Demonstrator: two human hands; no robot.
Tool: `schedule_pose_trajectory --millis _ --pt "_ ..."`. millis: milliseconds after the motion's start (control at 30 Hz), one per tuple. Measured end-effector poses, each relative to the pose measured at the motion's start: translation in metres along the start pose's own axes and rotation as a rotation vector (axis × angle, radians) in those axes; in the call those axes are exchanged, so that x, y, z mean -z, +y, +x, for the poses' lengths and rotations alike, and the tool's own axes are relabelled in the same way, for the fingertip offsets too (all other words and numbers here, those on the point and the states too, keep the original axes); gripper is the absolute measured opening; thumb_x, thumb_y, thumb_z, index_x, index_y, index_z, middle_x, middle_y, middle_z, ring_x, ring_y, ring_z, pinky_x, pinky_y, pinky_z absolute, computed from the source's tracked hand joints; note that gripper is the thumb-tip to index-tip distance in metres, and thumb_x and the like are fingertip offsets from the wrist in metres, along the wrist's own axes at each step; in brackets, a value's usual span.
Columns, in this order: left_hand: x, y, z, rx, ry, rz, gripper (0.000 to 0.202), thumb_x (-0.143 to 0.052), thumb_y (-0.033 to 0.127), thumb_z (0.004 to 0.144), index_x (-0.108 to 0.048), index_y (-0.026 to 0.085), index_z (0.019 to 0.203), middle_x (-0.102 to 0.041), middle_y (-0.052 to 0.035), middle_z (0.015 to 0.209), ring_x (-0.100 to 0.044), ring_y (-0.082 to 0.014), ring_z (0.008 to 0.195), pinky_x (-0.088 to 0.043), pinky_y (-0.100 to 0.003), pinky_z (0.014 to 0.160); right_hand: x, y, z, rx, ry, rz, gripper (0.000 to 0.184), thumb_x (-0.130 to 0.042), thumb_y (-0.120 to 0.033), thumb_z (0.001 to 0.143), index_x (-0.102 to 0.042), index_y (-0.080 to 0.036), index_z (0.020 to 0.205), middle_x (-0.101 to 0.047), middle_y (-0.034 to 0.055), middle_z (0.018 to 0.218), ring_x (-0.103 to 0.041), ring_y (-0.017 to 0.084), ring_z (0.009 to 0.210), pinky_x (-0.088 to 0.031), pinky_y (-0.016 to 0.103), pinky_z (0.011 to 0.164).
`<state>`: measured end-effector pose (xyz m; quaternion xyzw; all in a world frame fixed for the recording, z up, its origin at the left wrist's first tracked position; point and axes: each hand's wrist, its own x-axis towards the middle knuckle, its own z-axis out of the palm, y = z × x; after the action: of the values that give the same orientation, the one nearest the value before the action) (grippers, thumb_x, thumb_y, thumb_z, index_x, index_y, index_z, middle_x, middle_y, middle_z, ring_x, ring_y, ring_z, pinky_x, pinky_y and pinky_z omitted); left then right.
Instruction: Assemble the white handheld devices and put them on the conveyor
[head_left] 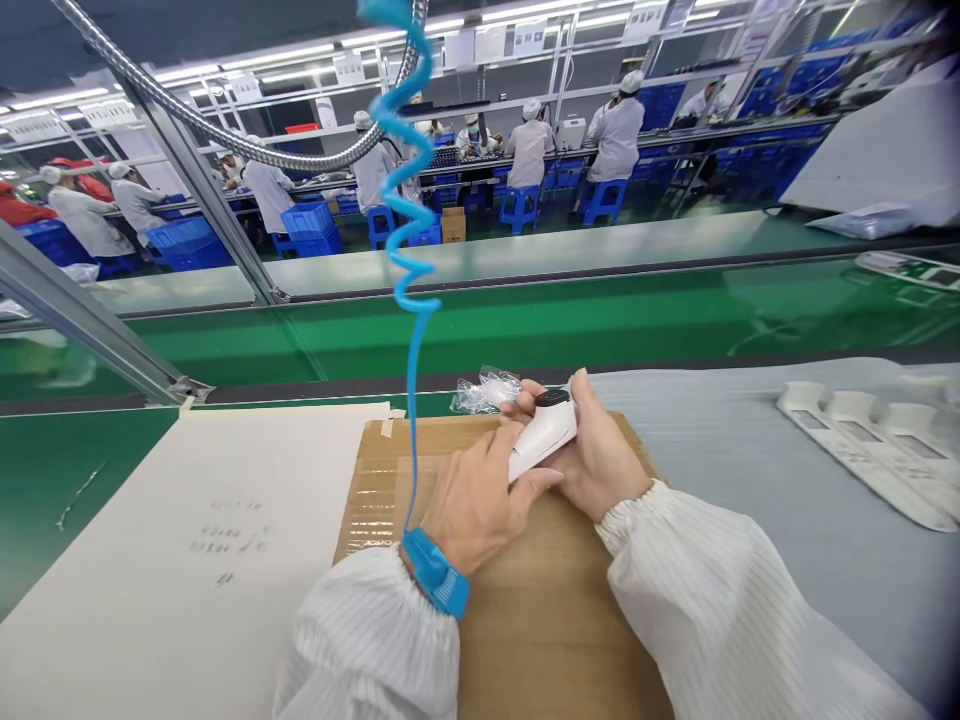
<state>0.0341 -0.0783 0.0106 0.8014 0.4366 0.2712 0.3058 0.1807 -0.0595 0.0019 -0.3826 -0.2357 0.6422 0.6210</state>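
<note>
Two hands in view: left hand [480,510] and right hand [592,450] together, clamped on one white handheld device [544,435], above one cardboard sheet [540,620] on the green table [75,480]; I see an assembly line [570,165] beyond.

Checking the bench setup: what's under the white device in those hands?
A cardboard sheet lies beneath the white device, held by the left hand and right hand; the hands hide the part directly below it.

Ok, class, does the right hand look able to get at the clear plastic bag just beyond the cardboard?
Probably yes: the right hand lies right beside the clear plastic bag with nothing between them, though it is holding the white handheld device and would likely need to free itself first.
</note>
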Motion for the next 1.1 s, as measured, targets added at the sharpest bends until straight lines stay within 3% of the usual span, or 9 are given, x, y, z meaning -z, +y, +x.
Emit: schedule_pose_trajectory --millis 100,200,300,367,433,500,867,1000,1100 --pt "-0.006 0.006 -0.001 0.011 -0.075 0.130 0.050 -0.053 0.052 0.093 -0.056 0.022 0.133 -0.072 -0.0134 0.109 -0.069 -0.0324 0.095 -0.051 -0.039 0.081 0.005 -0.002 0.000 -0.091 0.015 0.091 0.049 -0.054 -0.071 0.084 -0.057 -0.026 0.066 -0.046 -0.0013 0.047 -0.061 0.022 0.060 -0.059 0.044 0.075" --pt "-0.005 0.009 0.000 0.028 -0.081 0.227 0.051 -0.053 0.054 0.092 -0.058 0.020 0.130 -0.073 -0.0153 0.101 -0.070 -0.0325 0.085 -0.051 -0.039 0.075 0.006 -0.005 0.000 -0.110 -0.041 0.100 0.050 -0.054 -0.069 0.083 -0.050 -0.027 0.058 -0.035 -0.0038 0.042 -0.052 0.020 0.051 -0.058 0.046 0.073" --pt "0.003 0.003 0.001 0.105 -0.006 0.303 0.048 -0.046 0.057 0.095 -0.062 0.022 0.124 -0.073 -0.0135 0.098 -0.069 -0.0319 0.085 -0.051 -0.042 0.078 -0.001 -0.005 -0.003 -0.077 -0.140 0.052 0.045 -0.053 -0.069 0.086 -0.059 -0.027 0.072 -0.054 -0.0008 0.056 -0.064 0.023 0.070 -0.057 0.047 0.085" --pt "0.008 -0.004 0.002 0.127 0.155 0.285 0.047 -0.043 0.054 0.097 -0.061 0.021 0.125 -0.072 -0.0132 0.107 -0.067 -0.0325 0.098 -0.049 -0.045 0.086 -0.008 -0.002 -0.005 -0.056 -0.221 0.006 0.041 -0.053 -0.065 0.089 -0.065 -0.025 0.089 -0.068 0.0036 0.081 -0.067 0.025 0.093 -0.054 0.045 0.094" --pt "0.011 -0.008 0.003 0.084 0.305 0.192 0.046 -0.048 0.049 0.097 -0.055 0.020 0.132 -0.068 -0.0126 0.122 -0.061 -0.0303 0.114 -0.046 -0.045 0.097 -0.014 0.003 -0.009 -0.047 -0.294 -0.033 0.042 -0.053 -0.062 0.091 -0.067 -0.024 0.102 -0.071 0.0073 0.103 -0.064 0.026 0.110 -0.051 0.044 0.100" --pt "0.011 -0.008 0.002 0.017 0.360 0.102 0.049 -0.054 0.046 0.095 -0.051 0.020 0.136 -0.063 -0.0110 0.133 -0.057 -0.0267 0.122 -0.043 -0.042 0.104 -0.019 0.008 -0.013 -0.047 -0.334 -0.042 0.043 -0.053 -0.061 0.092 -0.067 -0.023 0.109 -0.071 0.0090 0.111 -0.061 0.026 0.117 -0.051 0.045 0.102" --pt "-0.004 0.000 0.005 -0.072 0.442 0.137 0.041 -0.052 0.042 0.097 -0.058 0.019 0.130 -0.067 -0.0129 0.125 -0.063 -0.0285 0.114 -0.050 -0.040 0.097 -0.021 0.020 -0.014 -0.054 -0.259 0.002 0.036 -0.057 -0.059 0.089 -0.067 -0.025 0.091 -0.072 0.0075 0.101 -0.062 0.027 0.113 -0.052 0.043 0.102" --pt "-0.002 -0.007 0.006 -0.088 0.311 0.084 0.045 -0.058 0.042 0.094 -0.052 0.023 0.134 -0.066 -0.0086 0.128 -0.063 -0.0251 0.116 -0.051 -0.036 0.095 -0.011 0.008 -0.007 -0.064 -0.216 0.038 0.042 -0.048 -0.063 0.093 -0.065 -0.025 0.086 -0.068 0.0046 0.089 -0.065 0.024 0.096 -0.053 0.043 0.097" --pt "0.001 -0.012 0.003 -0.085 0.242 0.136 0.039 -0.049 0.040 0.099 -0.052 0.023 0.134 -0.065 -0.0072 0.130 -0.062 -0.0234 0.118 -0.050 -0.035 0.095 -0.003 -0.003 -0.002 -0.077 -0.127 0.100 0.043 -0.044 -0.060 0.095 -0.064 -0.025 0.080 -0.062 0.0016 0.079 -0.063 0.019 0.084 -0.053 0.038 0.095"
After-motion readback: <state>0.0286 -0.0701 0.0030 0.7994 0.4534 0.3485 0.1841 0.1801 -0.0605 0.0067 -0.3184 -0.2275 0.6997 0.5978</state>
